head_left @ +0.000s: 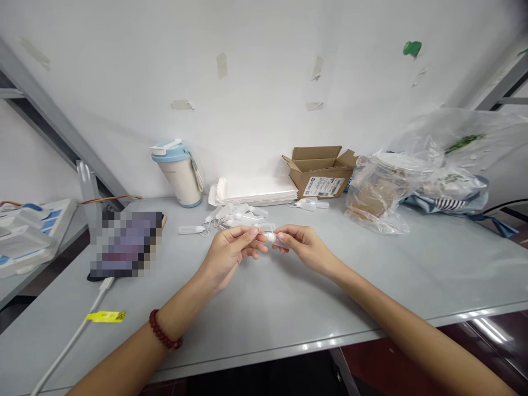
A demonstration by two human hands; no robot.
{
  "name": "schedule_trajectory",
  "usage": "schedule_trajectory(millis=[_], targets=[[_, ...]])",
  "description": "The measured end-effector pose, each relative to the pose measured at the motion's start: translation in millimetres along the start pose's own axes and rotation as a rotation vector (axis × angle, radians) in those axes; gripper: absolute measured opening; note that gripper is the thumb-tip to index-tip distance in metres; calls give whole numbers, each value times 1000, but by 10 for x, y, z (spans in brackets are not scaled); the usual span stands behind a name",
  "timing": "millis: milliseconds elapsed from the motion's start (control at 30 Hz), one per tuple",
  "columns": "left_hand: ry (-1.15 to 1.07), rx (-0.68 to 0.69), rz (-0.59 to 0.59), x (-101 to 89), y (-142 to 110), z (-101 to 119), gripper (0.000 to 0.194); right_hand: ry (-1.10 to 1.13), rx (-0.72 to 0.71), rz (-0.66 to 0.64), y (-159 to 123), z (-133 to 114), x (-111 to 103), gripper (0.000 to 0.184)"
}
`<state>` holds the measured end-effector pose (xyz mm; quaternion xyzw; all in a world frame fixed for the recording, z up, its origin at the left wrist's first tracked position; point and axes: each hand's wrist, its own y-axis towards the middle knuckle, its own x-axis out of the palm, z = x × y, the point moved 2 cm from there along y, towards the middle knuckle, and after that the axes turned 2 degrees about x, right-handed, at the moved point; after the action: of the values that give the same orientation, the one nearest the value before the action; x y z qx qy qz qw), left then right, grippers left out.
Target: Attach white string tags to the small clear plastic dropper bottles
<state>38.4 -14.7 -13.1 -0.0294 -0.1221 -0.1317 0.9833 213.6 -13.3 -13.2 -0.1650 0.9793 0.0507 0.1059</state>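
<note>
A small clear tube with a white cap [270,236] is between my hands above the front-middle of the table. My right hand [303,245] pinches the tube's body between thumb and fingers. At the cap end, the thumb and index finger of my left hand [237,245] are pinched on what looks like its thin white loop; the other fingers curl loosely below. Just behind my hands lies a pile of similar clear tubes [243,212] with white loops. One such tube [190,229] lies apart to the left, and a few more [311,204] rest before the carton.
Behind the pile sit stacked white flat boxes [259,192] and an open cardboard carton [324,179]. A tumbler [177,176] stands back left. At left lies a blurred phone [127,245] with a white cable [78,335]. Plastic-bagged containers [383,187] occupy the right.
</note>
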Motion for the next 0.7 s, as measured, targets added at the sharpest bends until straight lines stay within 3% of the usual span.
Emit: schedule_trajectory(millis=[267, 700], targets=[[304, 195, 115, 81, -42, 15, 22, 4, 3, 39, -10, 67, 35, 28], [363, 175, 73, 130, -46, 8, 20, 63, 38, 50, -33, 86, 90, 17]])
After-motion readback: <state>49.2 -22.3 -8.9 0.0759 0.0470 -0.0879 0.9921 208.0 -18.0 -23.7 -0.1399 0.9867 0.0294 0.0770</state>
